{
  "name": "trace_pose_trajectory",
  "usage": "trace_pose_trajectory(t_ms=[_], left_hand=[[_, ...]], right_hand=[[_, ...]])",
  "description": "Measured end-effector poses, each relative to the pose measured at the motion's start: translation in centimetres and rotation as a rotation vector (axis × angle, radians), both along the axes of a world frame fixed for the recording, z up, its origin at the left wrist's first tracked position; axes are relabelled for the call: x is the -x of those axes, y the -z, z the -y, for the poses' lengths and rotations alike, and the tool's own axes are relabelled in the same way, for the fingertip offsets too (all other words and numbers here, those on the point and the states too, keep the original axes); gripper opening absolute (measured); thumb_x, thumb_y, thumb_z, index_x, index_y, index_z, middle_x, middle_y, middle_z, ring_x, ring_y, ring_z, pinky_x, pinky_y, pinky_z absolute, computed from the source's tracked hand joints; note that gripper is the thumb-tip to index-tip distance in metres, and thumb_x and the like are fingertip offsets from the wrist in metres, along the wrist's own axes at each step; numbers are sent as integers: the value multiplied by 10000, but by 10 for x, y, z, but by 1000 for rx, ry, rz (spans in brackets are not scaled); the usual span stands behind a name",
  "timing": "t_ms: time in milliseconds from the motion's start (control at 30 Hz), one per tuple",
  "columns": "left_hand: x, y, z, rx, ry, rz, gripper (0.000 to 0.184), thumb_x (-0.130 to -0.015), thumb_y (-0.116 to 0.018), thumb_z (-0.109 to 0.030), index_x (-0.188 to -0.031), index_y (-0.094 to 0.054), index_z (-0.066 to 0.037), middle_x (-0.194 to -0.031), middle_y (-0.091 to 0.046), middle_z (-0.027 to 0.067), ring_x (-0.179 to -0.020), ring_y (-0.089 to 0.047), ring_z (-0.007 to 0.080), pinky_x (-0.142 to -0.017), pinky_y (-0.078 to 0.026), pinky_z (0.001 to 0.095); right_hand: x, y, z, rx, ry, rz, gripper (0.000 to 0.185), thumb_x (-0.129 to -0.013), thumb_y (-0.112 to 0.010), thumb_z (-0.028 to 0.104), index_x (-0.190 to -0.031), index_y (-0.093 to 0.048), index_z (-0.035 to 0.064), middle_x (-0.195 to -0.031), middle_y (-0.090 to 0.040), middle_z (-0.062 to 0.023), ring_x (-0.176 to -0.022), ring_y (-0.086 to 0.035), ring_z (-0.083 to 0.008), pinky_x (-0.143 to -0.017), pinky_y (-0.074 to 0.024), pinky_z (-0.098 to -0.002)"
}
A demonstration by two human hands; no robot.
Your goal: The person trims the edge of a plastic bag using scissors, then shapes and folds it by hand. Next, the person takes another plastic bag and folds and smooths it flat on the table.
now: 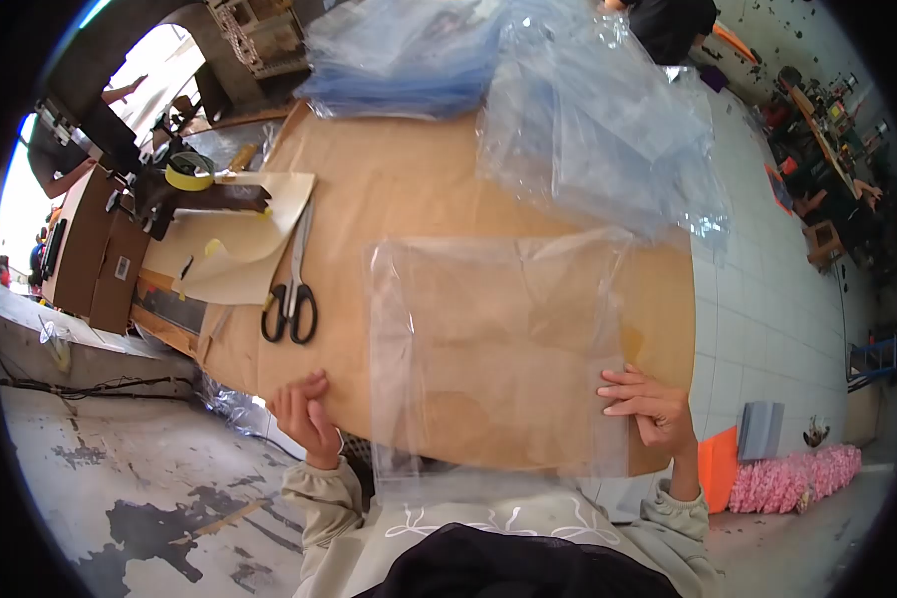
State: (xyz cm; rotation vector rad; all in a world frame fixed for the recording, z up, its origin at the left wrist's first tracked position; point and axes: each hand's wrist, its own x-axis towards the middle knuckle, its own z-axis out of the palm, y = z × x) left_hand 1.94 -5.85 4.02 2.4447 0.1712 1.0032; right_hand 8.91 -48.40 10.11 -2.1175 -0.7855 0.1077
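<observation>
A clear plastic bag (498,339) lies flat before me, its near edge hanging over the table's front. My right hand (653,404) rests on the bag's right edge with fingers stretched out. To the left of the bag, and apart from it, my left hand (307,419) hovers by the table edge; its fingers are loosely bent and nothing shows in them. Black-handled scissors (291,299) lie beyond the left hand, blades pointing away.
Brown paper covers the table (389,169). At the back are a stack of clear plastic bags (399,70) and a loose heap of bags (598,130). A tape dispenser (209,194) stands on the left, near a cardboard box (95,249). Other people are partly visible beyond.
</observation>
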Motion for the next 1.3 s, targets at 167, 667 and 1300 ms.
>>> trace_pose_trajectory(t_ms=[167, 667, 1300], left_hand=[[3, -63, 26, 255, 123, -398, 287, -919, -466, -199, -771, -593, 11, -788, -620, 120, -764, -563, 267, -702, -418, 333], [1, -64, 60, 378, 216, -585, 281, -788, -735, -67, -955, -521, 4, -724, -608, 67, -580, -586, 114, -508, -432, 217], [5, -66, 66, 900, 421, -697, 495, -825, -624, 80, -1284, -462, -8, -927, -625, 82, -808, -631, 109, -671, -517, 229]], right_hand=[[15, -10, -14, -211, 450, -84, 305, -836, -499, -91, -1093, -629, 7, -1031, -645, -134, -961, -630, -212, -763, -548, -293], [31, 1, -9, -436, 643, -455, 365, -925, -499, -4, -1288, -467, -33, -1099, -624, -146, -981, -616, -184, -824, -527, -289], [29, 0, -1, 87, 904, -361, 198, -835, -677, 51, -1001, -604, -26, -792, -621, -11, -683, -539, -64, -598, -448, -210]])
